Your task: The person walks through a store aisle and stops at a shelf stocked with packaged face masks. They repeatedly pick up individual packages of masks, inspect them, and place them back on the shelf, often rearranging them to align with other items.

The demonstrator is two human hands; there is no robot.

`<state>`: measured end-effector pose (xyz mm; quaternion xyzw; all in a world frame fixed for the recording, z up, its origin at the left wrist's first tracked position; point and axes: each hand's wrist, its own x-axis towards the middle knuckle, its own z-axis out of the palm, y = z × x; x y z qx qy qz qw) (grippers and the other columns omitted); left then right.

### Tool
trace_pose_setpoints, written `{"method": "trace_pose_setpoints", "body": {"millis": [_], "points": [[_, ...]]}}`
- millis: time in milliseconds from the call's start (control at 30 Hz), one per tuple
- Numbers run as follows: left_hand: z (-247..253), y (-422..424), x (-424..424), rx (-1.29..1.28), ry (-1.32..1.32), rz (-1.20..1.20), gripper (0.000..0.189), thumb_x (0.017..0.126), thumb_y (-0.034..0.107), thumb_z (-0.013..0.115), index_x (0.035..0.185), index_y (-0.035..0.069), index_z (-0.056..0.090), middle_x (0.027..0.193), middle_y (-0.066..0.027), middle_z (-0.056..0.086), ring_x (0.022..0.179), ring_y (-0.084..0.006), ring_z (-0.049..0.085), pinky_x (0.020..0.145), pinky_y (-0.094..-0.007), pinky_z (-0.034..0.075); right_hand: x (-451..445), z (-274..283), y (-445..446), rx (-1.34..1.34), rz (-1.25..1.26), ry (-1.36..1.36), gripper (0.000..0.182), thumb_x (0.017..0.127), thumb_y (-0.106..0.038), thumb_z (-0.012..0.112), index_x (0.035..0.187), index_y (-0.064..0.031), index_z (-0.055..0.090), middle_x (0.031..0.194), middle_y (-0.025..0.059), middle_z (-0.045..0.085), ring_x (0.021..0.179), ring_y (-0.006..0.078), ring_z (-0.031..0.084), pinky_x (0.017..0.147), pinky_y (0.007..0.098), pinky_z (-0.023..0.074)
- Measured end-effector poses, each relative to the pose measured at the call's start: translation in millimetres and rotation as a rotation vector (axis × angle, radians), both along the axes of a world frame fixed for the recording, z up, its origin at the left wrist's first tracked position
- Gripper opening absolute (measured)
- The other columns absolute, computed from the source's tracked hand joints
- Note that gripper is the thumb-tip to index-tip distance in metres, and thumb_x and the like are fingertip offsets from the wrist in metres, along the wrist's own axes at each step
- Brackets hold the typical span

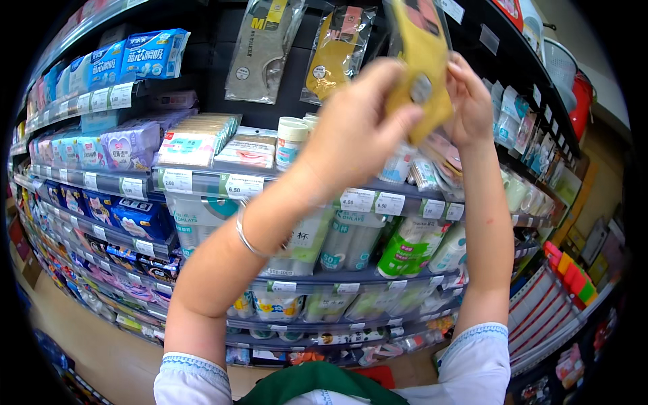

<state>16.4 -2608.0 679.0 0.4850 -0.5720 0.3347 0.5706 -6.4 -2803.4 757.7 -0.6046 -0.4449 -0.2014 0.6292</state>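
My left hand (372,119) grips a yellow packet (420,66) at its left side, thumb across its lower front. The packet looks like a flat sock or insole in a clear sleeve and is blurred. My right hand (468,98) is at its right edge, with fingers curled against it and partly hidden behind it. Both arms are raised in front of the shelves. Left of the hands hang a similar yellow packet (331,55) and a grey one (260,55), both in clear plastic, against a black back panel.
Below my hands, a shelf edge with price tags (243,186) carries toothpick packs (248,151) and white-lidded tubs (292,139). Plastic cups (349,243) and a green paper-goods pack (412,248) stand one shelf lower. Blue sanitary packs (154,53) line the left shelves. A wire rack (541,314) stands right.
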Motion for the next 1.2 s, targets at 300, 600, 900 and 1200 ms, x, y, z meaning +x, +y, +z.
{"method": "trace_pose_setpoints", "body": {"millis": [300,600,900,1200], "points": [[-53,-20,-57,0.239,-0.135,0.111,0.062,0.076,0.008,0.06,0.133,0.008,0.035,0.096,-0.0155,0.052,0.075,-0.0343,0.057,0.063,-0.0367,0.048,-15,-93,-29,0.139,0.418,0.096,0.029,0.093,-0.027,0.047,0.117,-0.0091,0.05,0.087,0.0077,0.057,0.085,0.0213,0.055,0.074,0.0325,0.0481],[-83,-47,-71,0.44,-0.323,0.078,0.07,0.078,0.036,0.062,0.136,0.008,0.034,0.116,-0.019,0.04,0.102,-0.0338,0.046,0.086,-0.0405,0.041,-7,-118,-18,0.07,0.738,0.198,0.064,0.075,-0.061,0.058,0.103,-0.0051,0.042,0.065,0.0015,0.046,0.063,0.0139,0.045,0.058,0.0247,0.0362],[-90,-51,-72,0.441,-0.352,0.079,0.062,0.076,0.031,0.065,0.129,0.009,0.042,0.119,-0.0204,0.039,0.103,-0.0351,0.045,0.086,-0.0412,0.041,-5,-125,-17,0.054,0.775,0.218,0.049,0.084,-0.053,0.05,0.099,-0.0061,0.042,0.06,-0.0001,0.043,0.057,0.0133,0.044,0.055,0.0249,0.0365],[-84,-42,-67,0.427,-0.308,0.093,0.067,0.073,0.026,0.069,0.131,0.008,0.039,0.124,-0.0211,0.037,0.107,-0.0362,0.045,0.089,-0.0407,0.041,-16,-81,-30,0.063,0.345,0.362,0.051,0.079,-0.044,0.058,0.103,-0.0005,0.044,0.06,-0.0006,0.041,0.056,0.0119,0.04,0.055,0.0237,0.0329]]}}
